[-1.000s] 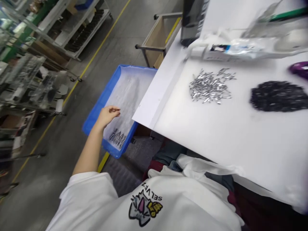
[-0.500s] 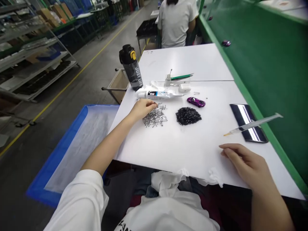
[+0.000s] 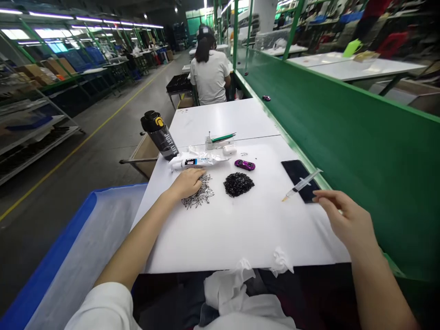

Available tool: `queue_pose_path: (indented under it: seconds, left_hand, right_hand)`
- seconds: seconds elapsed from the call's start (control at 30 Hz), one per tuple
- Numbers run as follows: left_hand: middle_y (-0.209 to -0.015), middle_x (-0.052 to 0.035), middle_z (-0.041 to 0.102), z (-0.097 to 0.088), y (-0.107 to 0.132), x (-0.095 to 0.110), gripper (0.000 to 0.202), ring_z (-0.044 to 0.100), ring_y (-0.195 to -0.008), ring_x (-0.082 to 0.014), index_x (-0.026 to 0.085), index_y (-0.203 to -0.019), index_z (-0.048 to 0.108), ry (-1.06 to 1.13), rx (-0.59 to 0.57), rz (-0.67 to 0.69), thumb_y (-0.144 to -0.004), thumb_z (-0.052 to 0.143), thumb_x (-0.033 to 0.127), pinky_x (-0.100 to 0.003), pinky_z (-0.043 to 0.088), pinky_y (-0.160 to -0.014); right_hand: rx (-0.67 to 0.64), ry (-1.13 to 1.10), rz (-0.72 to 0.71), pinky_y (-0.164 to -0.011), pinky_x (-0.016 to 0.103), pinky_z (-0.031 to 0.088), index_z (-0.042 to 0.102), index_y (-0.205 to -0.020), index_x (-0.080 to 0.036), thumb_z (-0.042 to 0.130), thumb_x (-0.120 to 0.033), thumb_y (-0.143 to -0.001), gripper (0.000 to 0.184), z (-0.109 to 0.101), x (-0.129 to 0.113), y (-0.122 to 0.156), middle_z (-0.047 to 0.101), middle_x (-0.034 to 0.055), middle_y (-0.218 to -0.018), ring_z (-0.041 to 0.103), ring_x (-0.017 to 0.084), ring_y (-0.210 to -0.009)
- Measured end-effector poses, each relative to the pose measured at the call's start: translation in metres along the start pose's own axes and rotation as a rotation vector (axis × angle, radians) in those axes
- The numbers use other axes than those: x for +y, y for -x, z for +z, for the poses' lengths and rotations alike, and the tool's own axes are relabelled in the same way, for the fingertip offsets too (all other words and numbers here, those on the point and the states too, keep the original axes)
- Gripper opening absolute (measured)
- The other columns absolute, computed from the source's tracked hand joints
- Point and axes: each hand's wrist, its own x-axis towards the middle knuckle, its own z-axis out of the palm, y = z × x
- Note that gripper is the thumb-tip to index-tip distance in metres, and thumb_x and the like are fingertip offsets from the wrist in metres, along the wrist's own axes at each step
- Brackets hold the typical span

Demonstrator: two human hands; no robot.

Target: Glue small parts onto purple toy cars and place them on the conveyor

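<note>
My left hand (image 3: pixel 187 184) rests at the upper left edge of a pile of thin, dark-outlined pieces (image 3: pixel 197 198). Its fingers are bent together, and whatever is between the tips is too small to make out. To the right lies a heap of small shiny black pieces (image 3: pixel 238 184), with a purple toy car (image 3: pixel 245 165) just behind it. My right hand (image 3: pixel 345 217) is held by the table's right side, thumb and forefinger tips together, with nothing visible in them. Close to those fingertips, a syringe (image 3: pixel 302 184) with an orange tip lies across a dark phone (image 3: pixel 294 172).
Behind the piles are a white tube (image 3: pixel 199 161), a white case (image 3: pixel 229 150), green tweezers (image 3: pixel 222 137) and a black bottle (image 3: pixel 160 135). A green conveyor (image 3: pixel 343 123) borders the right side. Crumpled tissue (image 3: pixel 282 261) lies at the near edge. A co-worker (image 3: pixel 210 73) sits ahead.
The camera view has tilted up and shifted right. My left fingers have come down onto the thin pieces. My right hand appears nearer the phone and syringe.
</note>
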Motion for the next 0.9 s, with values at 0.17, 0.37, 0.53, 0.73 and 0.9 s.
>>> queue_pose_path:
  seconds: [0.17, 0.37, 0.53, 0.73, 0.9]
  left_hand:
    - [-0.119, -0.0127, 0.061, 0.000, 0.000, 0.002, 0.044, 0.053, -0.114, -0.0274, 0.011, -0.112, 0.061, -0.058, 0.015, 0.043, -0.077, 0.035, 0.017, -0.042, 0.039, -0.102]
    - [-0.119, -0.0083, 0.062, -0.001, 0.002, -0.001, 0.043, 0.054, -0.114, -0.0247, 0.016, -0.112, 0.060, -0.070, 0.045, 0.045, -0.080, 0.033, 0.020, -0.039, 0.040, -0.102]
    - [-0.115, -0.0054, 0.064, 0.001, 0.004, -0.002, 0.042, 0.054, -0.112, -0.0226, 0.018, -0.110, 0.062, -0.047, 0.099, 0.019, -0.079, 0.034, 0.021, -0.037, 0.041, -0.100]
    - [-0.106, -0.0049, 0.067, 0.000, 0.024, -0.011, 0.037, 0.058, -0.105, -0.0236, 0.021, -0.101, 0.065, 0.047, 0.382, -0.161, -0.081, 0.035, 0.030, -0.035, 0.043, -0.095]
    - [-0.098, 0.0005, 0.068, 0.005, 0.034, -0.024, 0.031, 0.062, -0.097, -0.0230, 0.024, -0.090, 0.065, 0.209, 0.613, -0.382, -0.083, 0.036, 0.033, -0.035, 0.048, -0.087]
  right_hand:
    - [-0.048, 0.226, -0.090, -0.086, 0.047, 0.041, 0.060, -0.089, -0.018, 0.041, -0.031, -0.070, 0.029, 0.004, 0.018, -0.039, 0.064, 0.0090, -0.100, 0.053, 0.031, -0.102]
    - [-0.047, 0.294, -0.120, -0.087, 0.050, 0.039, 0.057, -0.087, -0.018, 0.038, -0.026, -0.070, 0.027, 0.018, 0.028, -0.044, 0.063, 0.0088, -0.098, 0.053, 0.031, -0.100]
    - [0.010, 0.273, -0.153, -0.083, 0.043, 0.044, 0.057, -0.094, -0.017, 0.038, -0.025, -0.072, 0.030, 0.013, 0.039, -0.036, 0.062, 0.0108, -0.096, 0.056, 0.027, -0.094]
    - [0.061, 0.288, -0.259, -0.097, 0.043, 0.041, 0.050, -0.118, -0.009, 0.038, -0.025, -0.078, 0.045, 0.014, 0.053, -0.009, 0.054, 0.0168, -0.115, 0.049, 0.027, -0.111]
    - [0.078, 0.366, -0.258, -0.095, 0.044, 0.044, 0.049, -0.125, -0.012, 0.042, -0.023, -0.080, 0.047, 0.017, 0.053, -0.004, 0.044, 0.0177, -0.124, 0.048, 0.028, -0.113]
